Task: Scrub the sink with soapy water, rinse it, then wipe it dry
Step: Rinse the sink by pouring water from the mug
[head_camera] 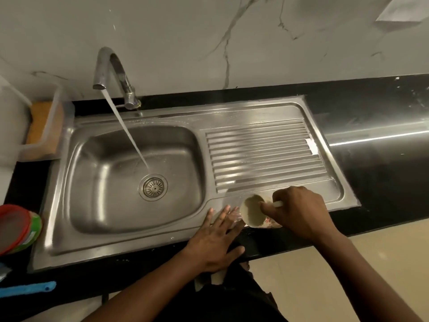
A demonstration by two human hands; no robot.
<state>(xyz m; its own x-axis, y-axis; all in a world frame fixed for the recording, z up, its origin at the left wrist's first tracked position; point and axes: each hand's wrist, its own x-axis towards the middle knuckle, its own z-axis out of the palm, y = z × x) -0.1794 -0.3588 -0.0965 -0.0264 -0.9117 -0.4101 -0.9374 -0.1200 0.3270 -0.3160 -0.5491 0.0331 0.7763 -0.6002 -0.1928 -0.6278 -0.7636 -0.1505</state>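
A stainless steel sink [76, 173] with a ribbed drainboard [262, 156] on its right fills the middle of the view. Water runs from the curved tap [111, 73] down to the drain [153, 187]. My right hand [299, 212] grips the handle of a cream mug [251, 213], tilted on its side at the drainboard's front edge. My left hand [216, 238] lies flat and spread on the sink's front rim, fingertips just left of the mug's mouth, holding nothing.
A clear plastic bin [50, 117] holding an orange-brown sponge [40, 126] stands at the sink's back left. A red-lidded green tub [18, 228] and a blue handle [30, 288] lie at the front left. Black counter [383, 163] extends to the right.
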